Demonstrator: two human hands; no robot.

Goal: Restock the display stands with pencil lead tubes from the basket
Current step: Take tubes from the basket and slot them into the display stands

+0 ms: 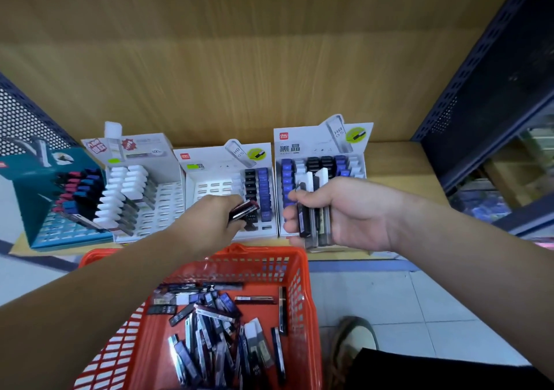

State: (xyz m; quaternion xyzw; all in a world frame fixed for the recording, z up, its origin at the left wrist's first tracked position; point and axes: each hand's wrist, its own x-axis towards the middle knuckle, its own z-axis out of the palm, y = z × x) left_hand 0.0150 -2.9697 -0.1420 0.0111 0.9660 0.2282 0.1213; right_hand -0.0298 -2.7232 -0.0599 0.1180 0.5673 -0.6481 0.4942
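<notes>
The left hand (215, 214), grip closed on a few dark plastic pencil lead tubes (244, 209) slanting up-right, hovers nearest the white cardboard display stand (209, 161) at centre frame. The right hand (344, 212) clutches an upright bundle (313, 221), and more lie in the red plastic basket (263, 257) below.

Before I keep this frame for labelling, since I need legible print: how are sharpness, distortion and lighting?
Head view: the wide-angle lens bows the dark rack; the tubes in the left hand are motion-smeared; HB print on the right display stand reads clearly; basket labels are soft; lighting is even, without strong glare.
</notes>
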